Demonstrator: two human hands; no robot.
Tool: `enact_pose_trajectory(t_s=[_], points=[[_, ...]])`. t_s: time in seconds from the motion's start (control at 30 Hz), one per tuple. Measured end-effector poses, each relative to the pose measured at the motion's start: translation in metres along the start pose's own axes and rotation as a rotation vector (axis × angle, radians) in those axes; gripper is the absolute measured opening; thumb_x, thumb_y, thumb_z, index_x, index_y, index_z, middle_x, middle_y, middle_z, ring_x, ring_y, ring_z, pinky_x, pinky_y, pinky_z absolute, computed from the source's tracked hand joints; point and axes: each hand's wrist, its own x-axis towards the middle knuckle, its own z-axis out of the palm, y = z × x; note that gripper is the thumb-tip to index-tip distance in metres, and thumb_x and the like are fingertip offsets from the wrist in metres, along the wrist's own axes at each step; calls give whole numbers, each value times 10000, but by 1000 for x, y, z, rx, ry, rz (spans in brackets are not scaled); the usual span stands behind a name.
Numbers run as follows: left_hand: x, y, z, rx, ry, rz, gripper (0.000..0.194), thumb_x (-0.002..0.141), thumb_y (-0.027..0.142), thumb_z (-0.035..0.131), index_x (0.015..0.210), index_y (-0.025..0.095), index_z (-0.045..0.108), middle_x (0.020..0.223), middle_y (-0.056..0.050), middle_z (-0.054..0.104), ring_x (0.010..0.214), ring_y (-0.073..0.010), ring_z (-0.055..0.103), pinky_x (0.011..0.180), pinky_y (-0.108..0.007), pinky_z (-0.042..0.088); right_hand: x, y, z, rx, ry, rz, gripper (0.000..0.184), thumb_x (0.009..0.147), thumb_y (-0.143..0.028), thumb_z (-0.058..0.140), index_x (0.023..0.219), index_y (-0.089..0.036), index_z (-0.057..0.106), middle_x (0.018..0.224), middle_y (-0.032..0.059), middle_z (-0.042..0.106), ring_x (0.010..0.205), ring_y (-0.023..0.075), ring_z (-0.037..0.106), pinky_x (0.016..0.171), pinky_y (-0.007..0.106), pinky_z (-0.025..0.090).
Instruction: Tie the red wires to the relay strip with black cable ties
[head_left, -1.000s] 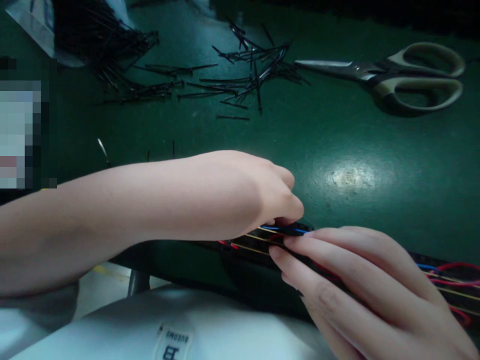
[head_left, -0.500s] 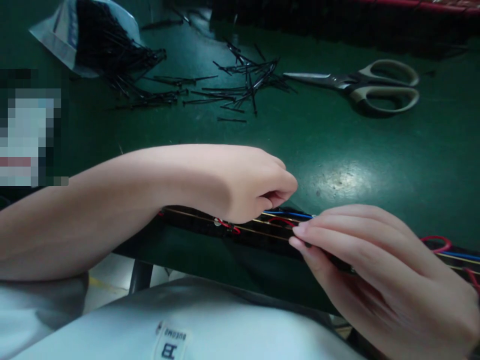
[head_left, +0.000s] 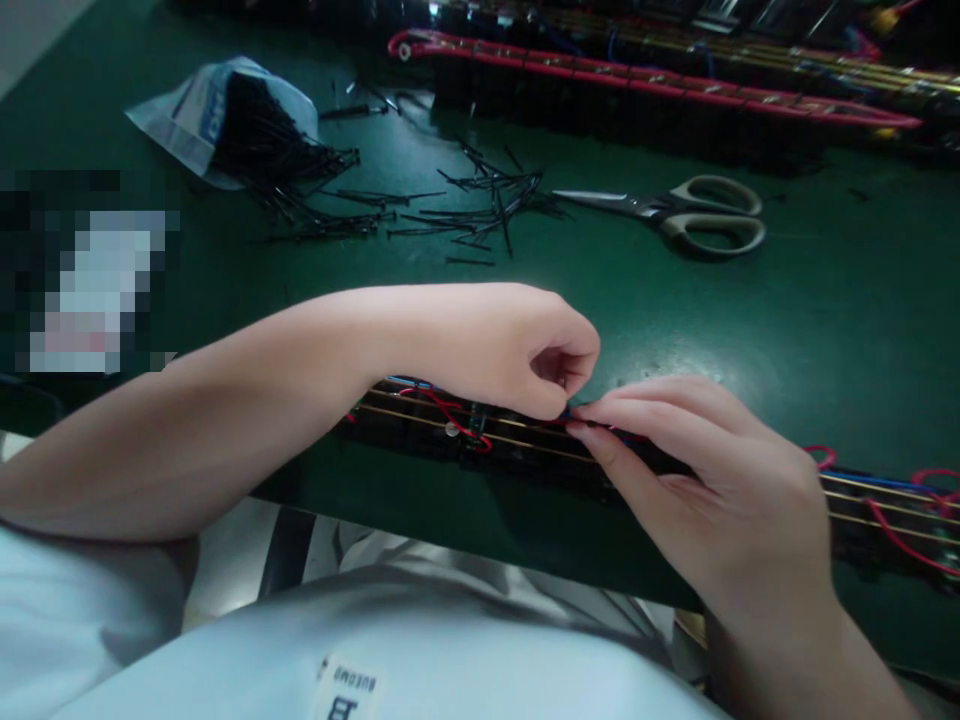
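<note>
Two hands meet over a wired strip (head_left: 536, 442) at the near edge of a green tabletop (head_left: 847, 300).
Close wiring work appears in hand: the right hand (head_left: 742, 470) pinches narrowly at the wires, its exact hold unclear; the left hand (head_left: 510, 345) curls beside it, contents hidden. The next move seems to call for steady fingertips. Scissors (head_left: 661, 209) lie beyond.

The person has on a pale blue top (head_left: 487, 660) with soft folds. The one sleeve (head_left: 97, 590) that shows is loose and wide. A little white tag (head_left: 351, 688) on the front has dark letters, upside down. Both the left hand (head_left: 525, 345) and right hand (head_left: 735, 480) are bare
</note>
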Motion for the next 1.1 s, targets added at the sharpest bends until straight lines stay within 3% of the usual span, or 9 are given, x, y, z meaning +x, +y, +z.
enact_pose_trajectory(t_s=[0.43, 0.8, 1.1], points=[[-2, 1, 0, -85, 35, 51, 133, 907, 186, 646, 945, 200, 772, 875, 34, 780, 783, -107, 704, 699, -209, 463, 0, -1, 5, -27, 93, -3, 135, 957, -135, 778, 950, -243, 699, 857, 5, 777, 778, 186, 740, 660, 338, 597], [-4, 4, -1, -37, 29, 62, 205, 910, 144, 603, 955, 218, 788, 856, 37, 789, 765, -109, 704, 685, -211, 455, -2, 0, 4, -11, 84, 7, 153, 950, -125, 789, 959, -249, 700, 851, 2, 775, 765, 182, 735, 655, 332, 581], [2, 0, 8, 12, 47, 86, 155, 900, 108, 669, 901, 228, 768, 804, 75, 754, 713, -84, 652, 655, -203, 401, -6, 1, 5, 18, 67, 83, 67, 998, -214, 744, 964, -260, 710, 884, 13, 780, 806, 204, 737, 690, 348, 561]])
